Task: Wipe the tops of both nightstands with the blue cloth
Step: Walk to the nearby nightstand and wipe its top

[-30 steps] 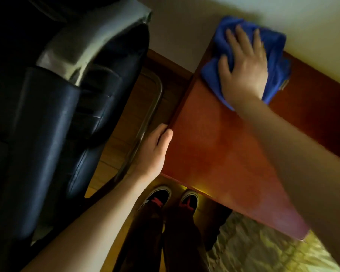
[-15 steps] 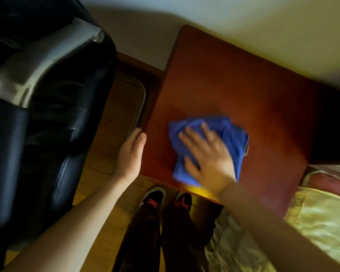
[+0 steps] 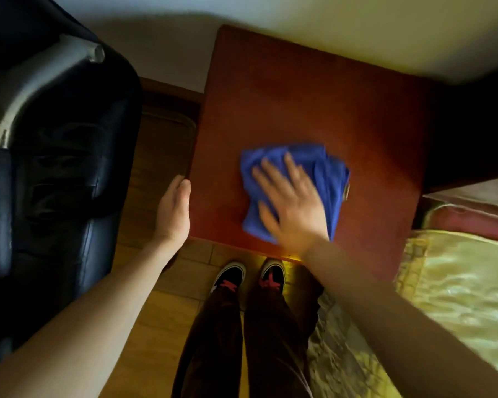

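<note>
A reddish-brown wooden nightstand [image 3: 314, 93] stands against the pale wall, seen from above. The crumpled blue cloth [image 3: 327, 170] lies on its top near the front edge. My right hand [image 3: 292, 205] presses flat on the cloth with fingers spread, blurred by motion. My left hand [image 3: 173, 209] rests against the nightstand's left side edge near the front corner, fingers together and nothing in it. Only this one nightstand is in view.
A black leather armchair [image 3: 55, 173] with a silver armrest fills the left side, with a narrow strip of wooden floor [image 3: 161, 145] between it and the nightstand. A bed with a gold cover [image 3: 457, 288] lies at the right. My shoes stand by the nightstand's front edge.
My right hand has drawn the cloth from the far left corner by the wall to the front of the top, then slightly right. My left hand stays on the side edge.
</note>
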Available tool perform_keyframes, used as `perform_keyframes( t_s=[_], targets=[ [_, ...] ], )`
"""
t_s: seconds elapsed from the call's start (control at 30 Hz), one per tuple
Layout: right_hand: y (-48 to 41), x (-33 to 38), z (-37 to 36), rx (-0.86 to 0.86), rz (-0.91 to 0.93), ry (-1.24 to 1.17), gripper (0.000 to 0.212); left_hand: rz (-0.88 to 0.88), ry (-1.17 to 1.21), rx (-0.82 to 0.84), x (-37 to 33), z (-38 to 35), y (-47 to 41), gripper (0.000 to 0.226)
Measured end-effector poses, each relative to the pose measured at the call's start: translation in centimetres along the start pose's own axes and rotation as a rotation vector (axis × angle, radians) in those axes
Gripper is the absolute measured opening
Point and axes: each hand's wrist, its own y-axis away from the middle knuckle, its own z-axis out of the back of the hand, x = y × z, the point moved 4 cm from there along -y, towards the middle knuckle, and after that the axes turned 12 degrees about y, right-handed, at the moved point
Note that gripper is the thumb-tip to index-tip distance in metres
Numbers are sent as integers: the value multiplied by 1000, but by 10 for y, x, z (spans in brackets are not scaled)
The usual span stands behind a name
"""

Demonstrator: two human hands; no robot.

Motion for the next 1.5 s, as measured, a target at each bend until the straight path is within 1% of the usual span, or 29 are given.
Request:
perform_keyframes(
  t_s=[0.07,0.13,0.17,0.2,0.23,0.3,0.33,0.43,0.5,0.57,0.63,0.67,0.73,0.77,0.8,0.87,0.9,0.97,1.0,1.07,1.1,1.17,1.23,1.3,1.37,1.43,1.5],
  targets=[
    [54,8,-2,74,124,41,55,1,-11,37,-1,-1,1,42],
    [56,-8,-6,106,246,75,56,-3,-28,22,1,-2,-1,35],
    [41,-20,-6,92,259,70,56,-1,-33,0,3,0,-4,28],
    [21,-34,-6,50,223,53,55,-8,-34,-16,5,1,-6,26],
    [-2,-50,-5,-2,158,33,53,-11,-39,-19,7,1,-8,29],
    [-49,-80,0,-81,30,25,50,-28,-67,-6,10,1,-11,50],
    [-72,-96,3,-103,-23,38,49,-43,-62,-4,11,1,-10,51],
    [-130,-132,20,-93,-174,84,52,-73,-50,-24,13,0,-12,37],
    [-138,-133,21,-81,-224,107,54,-64,-67,-42,9,-2,-10,35],
    [-114,-116,18,-85,-207,104,54,-66,-64,-42,5,-2,-6,32],
    [-61,-90,13,-98,-171,53,53,-56,-74,-46,1,-4,-3,43],
    [-27,-73,9,-80,-144,21,53,-46,-73,-50,-2,-4,-1,47],
    [40,-41,5,-3,-66,-12,54,-21,-65,-24,-4,-4,2,41],
    [66,-31,4,29,-21,-7,54,-14,-63,-4,-5,-6,3,42],
    [81,-30,3,44,28,8,54,-4,-59,3,-5,-7,4,44],
    [66,-49,2,24,99,7,53,-6,-54,-23,-4,-5,3,44],
    [46,-65,1,-14,72,-5,52,-14,-51,-47,0,-4,-1,46],
    [-3,-100,3,-107,-54,-6,50,-10,-56,-62,4,-4,-4,52],
    [-27,-119,5,-141,-114,13,49,-12,-67,-68,5,-3,-5,50],
    [-69,-152,14,-144,-212,41,50,-11,-54,-68,2,-7,-2,27],
    [-85,-164,19,-127,-251,47,52,-25,-55,-67,-3,-8,-1,23],
    [-100,-170,25,-105,-295,52,54,-44,-67,-67,-6,-9,3,30],
    [-81,-156,24,-111,-294,48,53,-60,-78,-84,-6,-7,4,31],
    [-31,-130,19,-132,-269,29,51,-68,-101,-68,-7,-7,4,33],
    [36,-103,14,-93,-222,5,51,-43,-105,-27,-6,-9,5,37],
    [90,-83,13,-38,-170,-20,51,-23,-108,-5,-6,-9,6,35],
    [113,-80,11,-13,-131,-23,51,4,-97,-18,-5,-8,4,32]
  ],
)
